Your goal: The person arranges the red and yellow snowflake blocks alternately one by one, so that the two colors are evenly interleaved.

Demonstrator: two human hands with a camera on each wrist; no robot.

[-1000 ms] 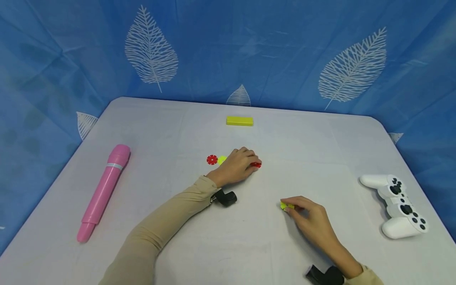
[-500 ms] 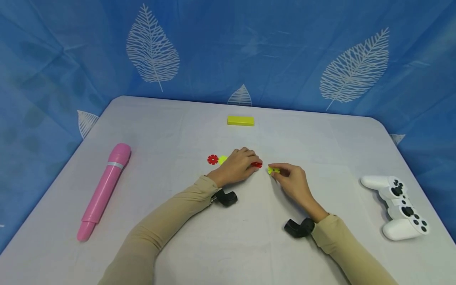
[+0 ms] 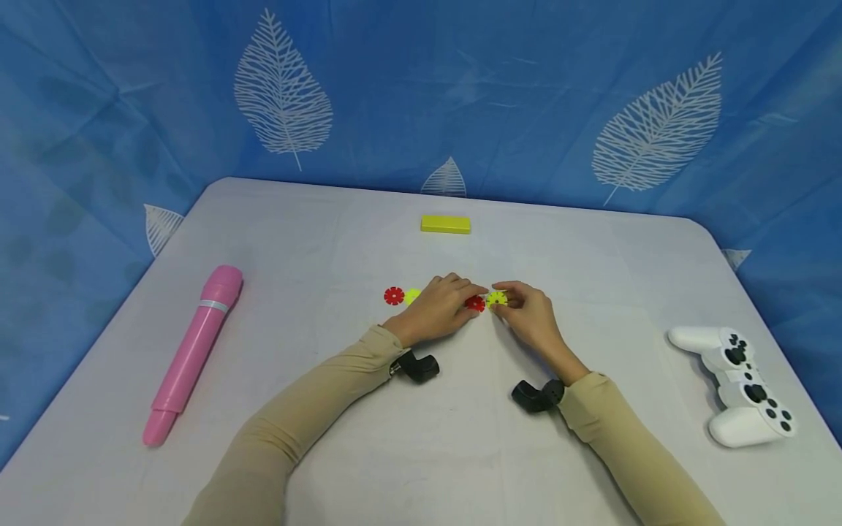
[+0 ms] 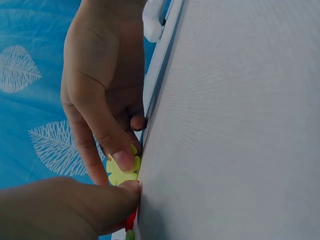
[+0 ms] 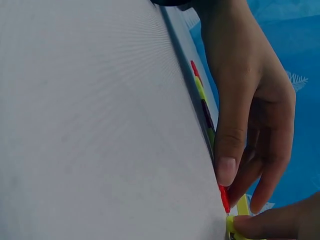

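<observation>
My right hand (image 3: 531, 314) pinches a yellow snowflake disc (image 3: 497, 300) between thumb and fingers, right at the edge of a red snowflake disc (image 3: 476, 303). The left hand (image 3: 437, 310) holds that red disc with thumb and forefinger. In the left wrist view, the yellow disc (image 4: 120, 169) stands over the red one (image 4: 131, 219) at the left thumb's tip. Another red disc (image 3: 394, 296) and a partly covered yellow-green disc (image 3: 412, 295) lie left of the left hand. In the right wrist view, a dark disc (image 5: 207, 114) shows in the row; the left hand hides it from the head view.
A yellow bar-shaped block (image 3: 446, 224) lies near the white table's (image 3: 421, 467) back edge. To the left is a pink microphone-shaped stick (image 3: 194, 354), and at the right edge a white game controller (image 3: 735, 387). A blue leaf-print cloth (image 3: 513, 95) hangs behind.
My right hand has carried the yellow disc leftward and away from me, up to the red disc. The left hand has stayed in place.
</observation>
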